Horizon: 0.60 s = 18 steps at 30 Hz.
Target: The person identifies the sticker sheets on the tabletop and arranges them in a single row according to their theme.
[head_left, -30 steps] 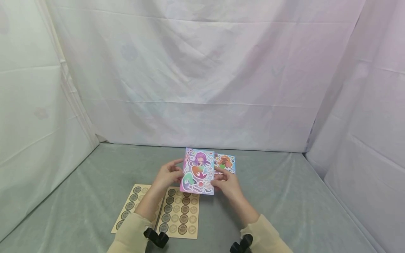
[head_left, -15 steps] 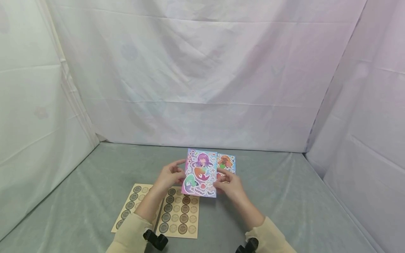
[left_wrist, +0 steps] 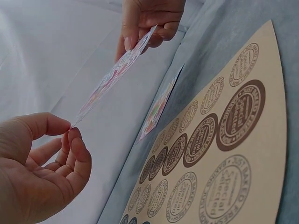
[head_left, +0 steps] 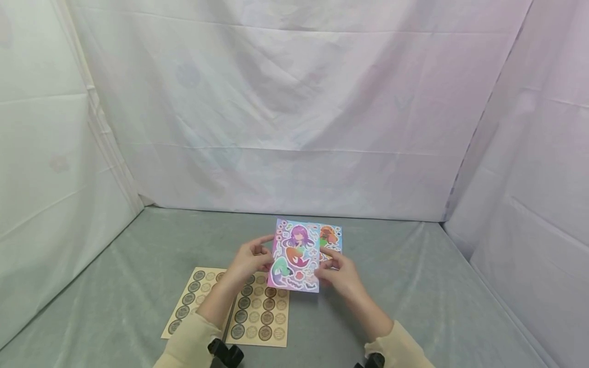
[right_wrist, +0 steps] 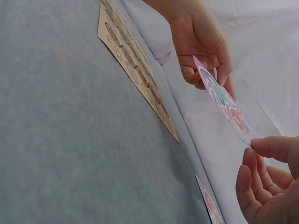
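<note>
A mermaid sticker sheet (head_left: 294, 255), pink to blue with a purple-haired figure, is held up above the table between both hands. My left hand (head_left: 250, 259) pinches its left edge between thumb and fingertip; in the left wrist view the left hand (left_wrist: 44, 163) shows its other fingers curled below the sheet. On the opposite edge, my right hand (head_left: 340, 273) pinches with thumb and index finger, as the right wrist view of that hand (right_wrist: 271, 177) shows. A second colourful sticker sheet (head_left: 331, 237) lies on the table behind, partly covered in the head view.
Two tan sheets of round stickers lie at front left: the left sheet (head_left: 184, 312), partly under the left forearm, and the right sheet (head_left: 257, 317). Grey cloth (head_left: 414, 296) covers the table. White curtains (head_left: 294, 102) enclose the back and sides.
Both hands have carried the mermaid sticker sheet slightly right and toward the person, so it overlaps more of the sheet behind. The tan sheets have stayed put.
</note>
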Motion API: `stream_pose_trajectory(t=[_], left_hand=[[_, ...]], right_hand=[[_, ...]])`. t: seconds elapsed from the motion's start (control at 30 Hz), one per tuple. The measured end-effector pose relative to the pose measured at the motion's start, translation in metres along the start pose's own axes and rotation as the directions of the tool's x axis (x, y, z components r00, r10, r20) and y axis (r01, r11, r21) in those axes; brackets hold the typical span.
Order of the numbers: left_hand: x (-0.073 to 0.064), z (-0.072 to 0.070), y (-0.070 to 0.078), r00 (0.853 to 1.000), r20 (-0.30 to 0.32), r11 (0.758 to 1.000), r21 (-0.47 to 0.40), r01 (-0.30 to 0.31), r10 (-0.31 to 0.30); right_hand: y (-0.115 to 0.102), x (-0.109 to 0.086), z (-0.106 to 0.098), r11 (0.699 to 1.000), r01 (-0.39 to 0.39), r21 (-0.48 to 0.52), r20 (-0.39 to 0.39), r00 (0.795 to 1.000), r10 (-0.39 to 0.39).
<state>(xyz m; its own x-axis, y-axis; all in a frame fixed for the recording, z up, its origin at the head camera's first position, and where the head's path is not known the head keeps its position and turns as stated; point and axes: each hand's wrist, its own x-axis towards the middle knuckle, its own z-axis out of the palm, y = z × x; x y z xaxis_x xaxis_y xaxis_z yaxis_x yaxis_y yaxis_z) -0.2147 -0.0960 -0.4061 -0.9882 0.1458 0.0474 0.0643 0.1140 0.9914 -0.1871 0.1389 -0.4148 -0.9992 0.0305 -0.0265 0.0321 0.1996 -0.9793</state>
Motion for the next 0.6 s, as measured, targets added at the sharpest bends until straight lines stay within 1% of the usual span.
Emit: stream_pose_trajectory(t=[0.2, 0.33, 0.47, 0.6], left_hand=[[-0.002, 0.003, -0.002, 1.0, 0.017, 1.0, 0.01, 0.005, -0.006], [-0.002, 0.006, -0.005, 0.999, 0.037, 1.0, 0.008, -0.001, 0.001], [-0.005, 0.009, -0.003, 0.999, 0.051, 1.0, 0.001, -0.009, 0.009], [-0.007, 0.012, -0.001, 0.999, 0.053, 1.0, 0.01, -0.004, 0.004]], right_hand=[[0.0, -0.005, -0.005, 1.0, -0.014, -0.013, 0.002, 1.0, 0.014], [0.0, -0.008, -0.008, 1.0, -0.003, 0.018, -0.001, 1.0, 0.003], [0.001, -0.011, -0.012, 1.0, -0.002, 0.02, -0.001, 1.0, 0.003], [0.003, -0.013, -0.015, 1.0, -0.003, 0.01, 0.005, 1.0, 0.003]])
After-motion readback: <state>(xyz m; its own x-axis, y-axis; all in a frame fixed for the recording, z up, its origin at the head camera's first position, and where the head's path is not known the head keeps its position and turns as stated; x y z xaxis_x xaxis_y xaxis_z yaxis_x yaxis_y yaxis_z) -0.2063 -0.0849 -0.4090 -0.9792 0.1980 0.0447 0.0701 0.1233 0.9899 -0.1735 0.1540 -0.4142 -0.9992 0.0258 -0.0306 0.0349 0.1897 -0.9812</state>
